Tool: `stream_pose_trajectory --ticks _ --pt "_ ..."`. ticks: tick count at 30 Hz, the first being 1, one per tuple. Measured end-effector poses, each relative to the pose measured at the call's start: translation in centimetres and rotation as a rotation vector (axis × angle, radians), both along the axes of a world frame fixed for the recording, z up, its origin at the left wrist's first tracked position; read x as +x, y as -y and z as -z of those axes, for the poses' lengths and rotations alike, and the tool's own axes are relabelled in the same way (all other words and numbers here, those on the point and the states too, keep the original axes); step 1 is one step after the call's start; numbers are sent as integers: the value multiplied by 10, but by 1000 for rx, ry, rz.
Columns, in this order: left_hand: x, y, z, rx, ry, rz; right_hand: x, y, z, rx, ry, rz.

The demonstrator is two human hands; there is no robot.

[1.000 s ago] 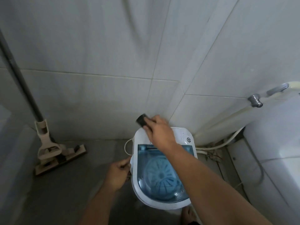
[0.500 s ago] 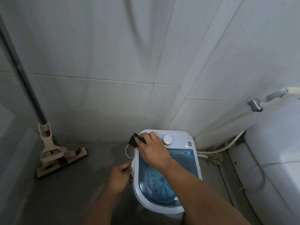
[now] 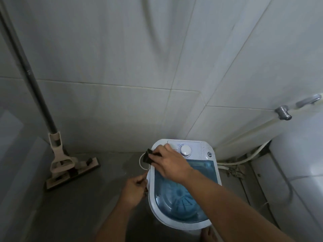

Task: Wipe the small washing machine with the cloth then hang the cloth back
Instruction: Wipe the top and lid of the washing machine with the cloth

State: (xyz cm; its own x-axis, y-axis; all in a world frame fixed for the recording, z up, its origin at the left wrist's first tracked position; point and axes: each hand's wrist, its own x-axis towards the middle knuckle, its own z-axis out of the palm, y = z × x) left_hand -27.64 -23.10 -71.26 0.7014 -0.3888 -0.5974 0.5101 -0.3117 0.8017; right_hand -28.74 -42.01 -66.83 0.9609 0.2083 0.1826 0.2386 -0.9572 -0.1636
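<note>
Right hand point(image 3: 168, 164) is shifting the cloth point(image 3: 147, 156) from the machine's point(image 3: 181, 222) rear panel to its left rim, uncovering the dial point(image 3: 185, 150) hidden earlier.

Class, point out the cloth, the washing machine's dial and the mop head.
cloth point(image 3: 147, 156), head view, dark folded part beside the fingers
dial point(image 3: 185, 150), head view, centre of the white knob
mop head point(image 3: 73, 175), head view, flat base

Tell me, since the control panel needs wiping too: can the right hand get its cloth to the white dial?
Probably yes: the right hand holds the cloth just beside the white dial, with nothing between.
</note>
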Motion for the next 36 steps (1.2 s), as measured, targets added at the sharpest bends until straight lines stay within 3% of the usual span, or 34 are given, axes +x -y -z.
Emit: stream_pose_trajectory --ticks 3,6,13,17,20,27,30,33,36 --pt "0 0 -3 15 1 -9 21 16 -15 95 -3 179" --pt "-2 1 -7 21 -3 -2 29 23 -16 46 -14 434" --pt "-2 3 -16 -11 -26 -32 -14 -16 8 -8 -12 185" --pt "-3 3 -15 6 -26 -35 -7 4 -12 123 -31 348" --pt "-3 4 -15 12 -17 -29 -3 25 -20 96 -40 543" --pt "-2 4 -15 -19 -26 -23 -42 -9 -1 55 -80 331" --pt "-3 5 -15 -12 -25 -29 -39 7 -16 228 -153 291" --pt "-3 5 -14 16 -13 -32 -30 47 -36 326 7 441" --pt "-3 5 -17 24 -10 -38 -31 100 -41 277 105 684"
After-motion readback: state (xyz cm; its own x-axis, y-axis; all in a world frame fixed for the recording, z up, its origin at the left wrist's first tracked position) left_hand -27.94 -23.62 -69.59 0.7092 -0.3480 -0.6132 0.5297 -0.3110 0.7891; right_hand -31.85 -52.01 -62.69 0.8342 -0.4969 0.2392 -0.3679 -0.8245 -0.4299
